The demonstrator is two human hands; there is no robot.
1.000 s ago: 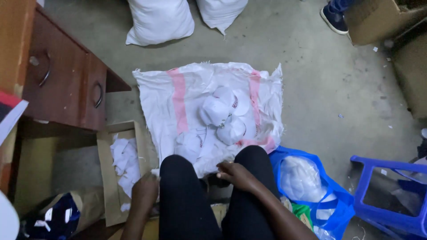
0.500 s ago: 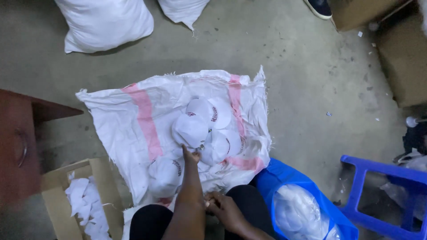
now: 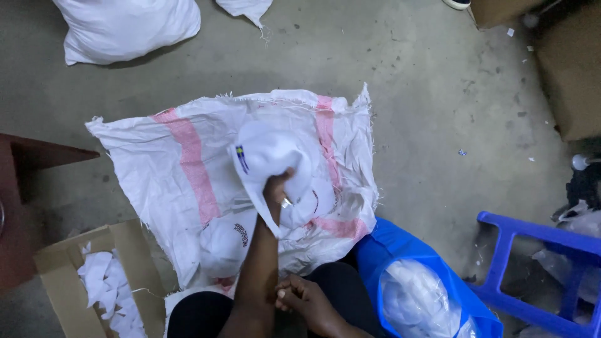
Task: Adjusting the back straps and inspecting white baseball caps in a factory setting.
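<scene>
My left hand (image 3: 277, 189) reaches forward and grips a white cap (image 3: 269, 153) with a small blue and yellow emblem, lifting it off a white woven sack with pink stripes (image 3: 169, 163) spread on the concrete floor. More white caps (image 3: 225, 241) lie on the sack beside and under the lifted one. My right hand (image 3: 308, 302) rests on my lap against my left forearm, fingers curled; whether it holds anything I cannot tell.
A blue bag (image 3: 388, 247) with white items in clear plastic stands at my right knee. At lower left is a cardboard box (image 3: 62, 256) of white paper pieces. A blue plastic stool (image 3: 519, 250), brown wooden furniture (image 3: 25, 163), stuffed white sacks (image 3: 125, 25) and cardboard boxes (image 3: 570, 75) ring the area.
My left hand left my lap, reached out over the sack and took hold of a white cap, now raised. My right hand stayed low by my knees. The view shifted forward.
</scene>
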